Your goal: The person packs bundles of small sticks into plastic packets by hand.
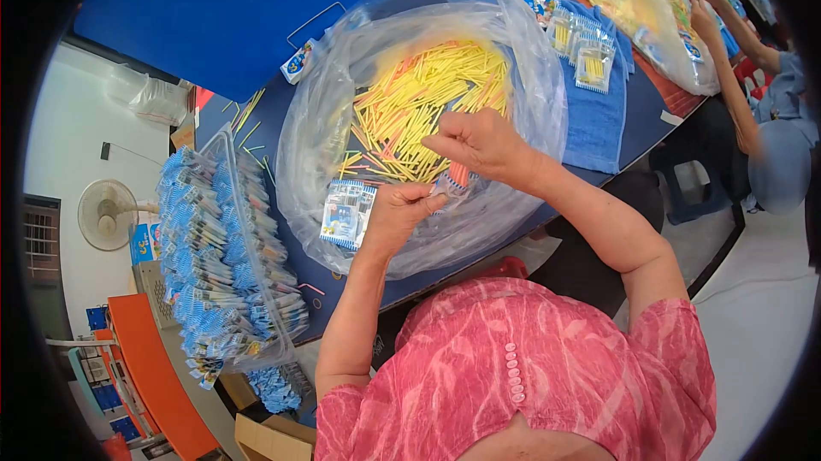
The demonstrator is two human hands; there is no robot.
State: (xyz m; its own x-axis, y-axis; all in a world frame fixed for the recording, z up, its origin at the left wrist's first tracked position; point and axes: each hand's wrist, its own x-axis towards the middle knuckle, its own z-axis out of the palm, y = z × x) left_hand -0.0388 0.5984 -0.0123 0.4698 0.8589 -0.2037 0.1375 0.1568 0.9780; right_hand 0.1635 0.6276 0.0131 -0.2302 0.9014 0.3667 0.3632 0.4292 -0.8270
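Observation:
My left hand (400, 211) pinches the edge of a small clear packet (446, 191) with blue-striped ends, above the near side of a large clear plastic bag (312, 132). Orange-pink thin sticks (460, 174) stand at the packet's mouth, partly inside it. Just above them my right hand (486, 146) is closed, its fingers curled; whether it grips anything is hidden. A heap of yellow and pink thin sticks (428, 106) fills the open bag beyond my hands. Beside my left wrist lies a stack of flat blue-and-clear packets (342, 209).
To the left stands a clear bin (286, 324) packed with rows of blue packets (205, 264). Filled packets (592, 66) rest on a blue towel (590, 132) at right. Another person's hands (703, 3) work near a second plastic bag (637, 8). A blue board (231, 8) is at the back.

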